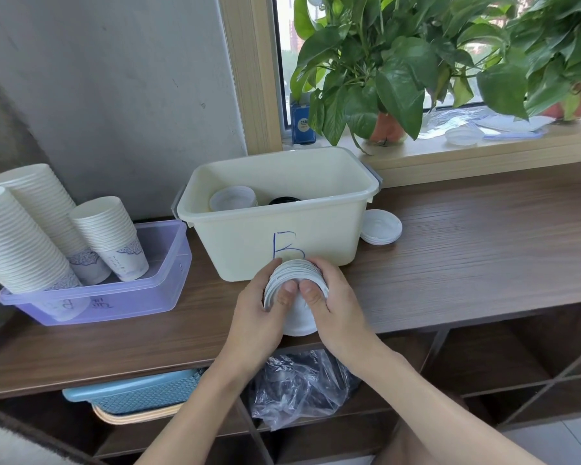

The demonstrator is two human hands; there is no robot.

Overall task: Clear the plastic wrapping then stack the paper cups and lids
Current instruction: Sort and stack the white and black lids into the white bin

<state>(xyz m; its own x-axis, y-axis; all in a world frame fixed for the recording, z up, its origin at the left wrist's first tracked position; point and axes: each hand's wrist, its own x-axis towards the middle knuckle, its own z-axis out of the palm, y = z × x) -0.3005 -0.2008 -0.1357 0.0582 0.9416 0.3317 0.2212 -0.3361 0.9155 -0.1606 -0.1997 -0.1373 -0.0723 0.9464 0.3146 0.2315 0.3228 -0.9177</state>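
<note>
At centre frame, left hand and right hand clamp a stack of white plastic lids, squaring it; next, probably, into the cream tub.

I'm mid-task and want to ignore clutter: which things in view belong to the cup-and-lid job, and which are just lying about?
Job: lid stack gripped by left hand and right hand; cream bin marked B; loose lids beside it; paper cup stacks in the purple tub; plastic wrapping on the lower shelf.
Lying about: potted plants; blue basket; blue box on the sill.
</note>
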